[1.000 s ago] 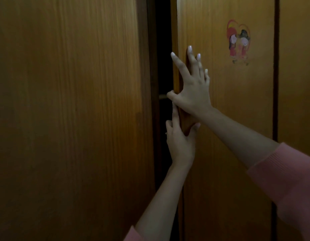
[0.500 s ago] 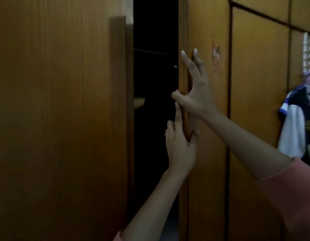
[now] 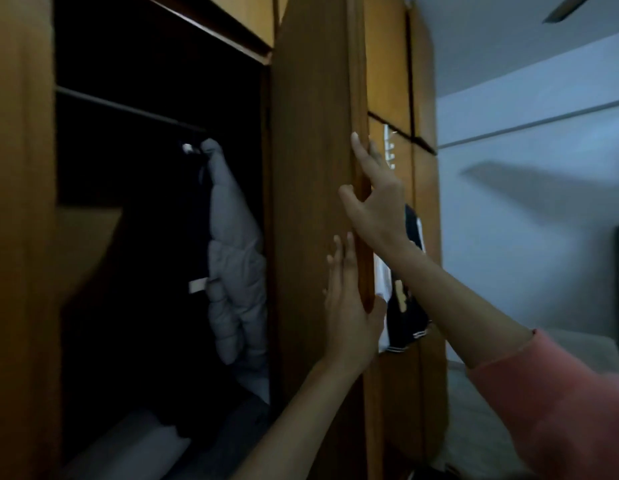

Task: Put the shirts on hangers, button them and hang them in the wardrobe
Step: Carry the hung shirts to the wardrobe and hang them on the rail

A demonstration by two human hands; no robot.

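Both hands held the wardrobe door edge — right hand pinching it, left hand flat with thumb hooked behind; dark shirt hung outside, just beyond — best swung fully clear first.

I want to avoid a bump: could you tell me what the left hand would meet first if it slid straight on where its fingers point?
Probably the right hand, gripping the door edge just above the left hand.
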